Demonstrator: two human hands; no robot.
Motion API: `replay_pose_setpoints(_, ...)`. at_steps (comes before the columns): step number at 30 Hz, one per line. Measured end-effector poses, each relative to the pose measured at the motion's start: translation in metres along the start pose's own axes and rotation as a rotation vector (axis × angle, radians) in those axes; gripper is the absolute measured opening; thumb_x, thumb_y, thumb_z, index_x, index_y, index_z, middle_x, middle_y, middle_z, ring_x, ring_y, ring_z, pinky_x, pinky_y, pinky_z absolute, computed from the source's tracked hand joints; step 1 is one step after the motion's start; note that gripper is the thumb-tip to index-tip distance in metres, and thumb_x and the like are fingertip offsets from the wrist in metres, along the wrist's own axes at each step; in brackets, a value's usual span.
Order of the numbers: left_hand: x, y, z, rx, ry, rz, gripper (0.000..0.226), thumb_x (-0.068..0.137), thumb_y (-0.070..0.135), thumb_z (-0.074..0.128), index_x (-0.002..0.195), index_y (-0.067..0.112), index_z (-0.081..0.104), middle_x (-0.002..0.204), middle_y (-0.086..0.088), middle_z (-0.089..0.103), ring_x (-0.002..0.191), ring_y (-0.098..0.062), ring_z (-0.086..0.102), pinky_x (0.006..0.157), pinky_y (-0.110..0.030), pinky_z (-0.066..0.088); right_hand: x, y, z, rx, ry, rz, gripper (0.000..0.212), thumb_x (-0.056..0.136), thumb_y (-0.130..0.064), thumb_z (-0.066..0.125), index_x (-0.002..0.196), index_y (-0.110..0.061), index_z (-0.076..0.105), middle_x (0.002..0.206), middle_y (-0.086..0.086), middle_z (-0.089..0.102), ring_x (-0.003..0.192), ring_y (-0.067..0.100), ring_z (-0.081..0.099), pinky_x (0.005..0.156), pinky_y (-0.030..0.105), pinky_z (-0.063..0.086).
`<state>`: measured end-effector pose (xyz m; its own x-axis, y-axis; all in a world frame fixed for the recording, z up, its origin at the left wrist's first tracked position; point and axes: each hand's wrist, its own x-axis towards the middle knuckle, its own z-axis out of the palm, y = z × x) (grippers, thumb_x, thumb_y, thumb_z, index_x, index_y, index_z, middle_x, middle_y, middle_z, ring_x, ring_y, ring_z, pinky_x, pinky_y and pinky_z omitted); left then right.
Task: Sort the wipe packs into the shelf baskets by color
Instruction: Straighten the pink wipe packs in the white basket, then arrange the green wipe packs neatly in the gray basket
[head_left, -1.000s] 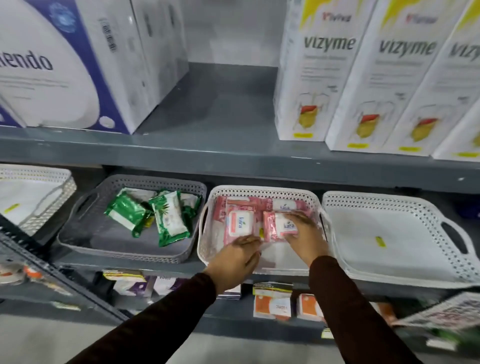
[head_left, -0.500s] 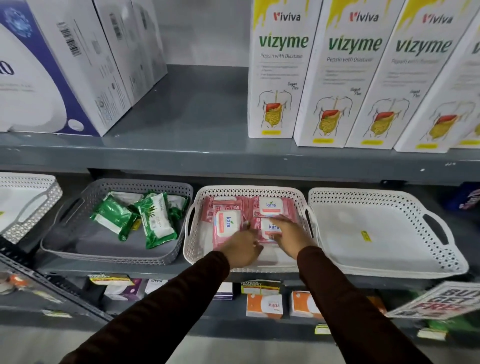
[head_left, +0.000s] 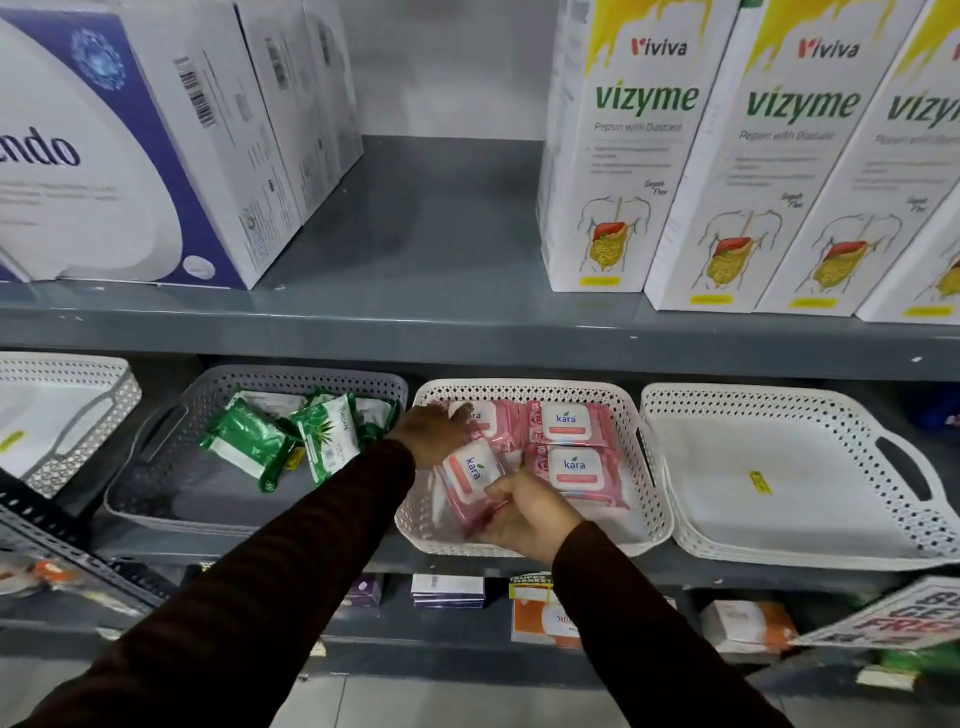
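Left hand (head_left: 434, 434): reached into the white basket (head_left: 652, 499), fingers spread loose over a back pink pack (head_left: 485, 423).
Right hand (head_left: 524, 514): palm up, gripping the tilted front pink pack (head_left: 470, 480).

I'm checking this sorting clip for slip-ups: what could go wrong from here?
1. The right hand grips a tilted pink pack at the front of the white basket; it could slip out over the rim.
2. The left hand reaches onto a rear pink pack, close to the green packs in the grey basket; a nudge could mix colors.
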<state>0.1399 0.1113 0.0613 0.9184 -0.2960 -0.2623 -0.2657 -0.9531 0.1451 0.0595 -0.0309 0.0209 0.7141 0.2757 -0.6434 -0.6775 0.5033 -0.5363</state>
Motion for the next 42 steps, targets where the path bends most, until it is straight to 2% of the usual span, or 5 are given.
replay_pose_setpoints(8,-0.035,-0.004,0.014,-1.194,-0.430,-0.382,0.062,0.099,0.062,0.025,0.104,0.015,0.063,0.073,-0.003,0.074,0.066,-0.019,0.069,0.076,-0.037,0.058,0.000,-0.012,0.007,-0.305,0.172,-0.048,0.038,0.091,-0.002,0.041,0.125,-0.007,0.058,0.101,0.010,0.065,0.089,0.026,0.059,0.073,0.032,0.044)
replay_pose_setpoints(23,-0.040,-0.056,0.020,-1.572,0.194,-0.576,0.066,0.102,0.052,0.036,0.088,-0.006,0.064,0.070,-0.016,0.071,0.056,-0.027,0.067,0.063,-0.037,0.057,-0.010,-0.004,0.011,-0.451,0.282,-0.409,0.039,0.092,0.002,0.047,0.126,-0.012,0.061,0.128,-0.001,0.059,0.113,0.017,0.055,0.100,0.032,0.042)
replay_pose_setpoints(28,-0.050,-0.129,0.009,-0.958,0.604,-0.469,0.035,0.102,0.029,0.047,0.079,0.009,0.063,0.090,-0.025,0.066,0.082,-0.035,0.063,0.073,-0.035,0.044,-0.011,0.033,0.082,0.025,0.050,-0.169,0.028,0.093,0.008,0.042,0.111,0.000,0.062,0.111,0.017,0.063,0.103,0.027,0.060,0.103,0.040,0.046)
replay_pose_setpoints(36,-0.047,-0.192,-0.013,-0.492,0.082,-0.223,0.058,0.106,0.042,0.023,0.123,0.001,0.060,0.124,-0.029,0.060,0.116,-0.037,0.056,0.094,-0.034,0.040,0.037,0.077,0.197,0.023,0.181,-0.083,0.016,0.092,-0.002,0.049,0.079,-0.008,0.057,0.043,-0.001,0.052,0.057,0.015,0.041,0.058,0.024,0.036)
replay_pose_setpoints(42,-0.077,-0.206,0.024,-0.314,-0.091,-0.107,0.050,0.105,0.041,0.027,0.099,0.006,0.062,0.099,-0.019,0.068,0.082,-0.027,0.060,0.073,-0.028,0.042,0.047,0.080,0.195,-0.106,0.259,-0.099,0.017,0.093,-0.006,0.044,0.083,-0.009,0.057,0.064,-0.001,0.052,0.080,0.017,0.047,0.082,0.033,0.043)
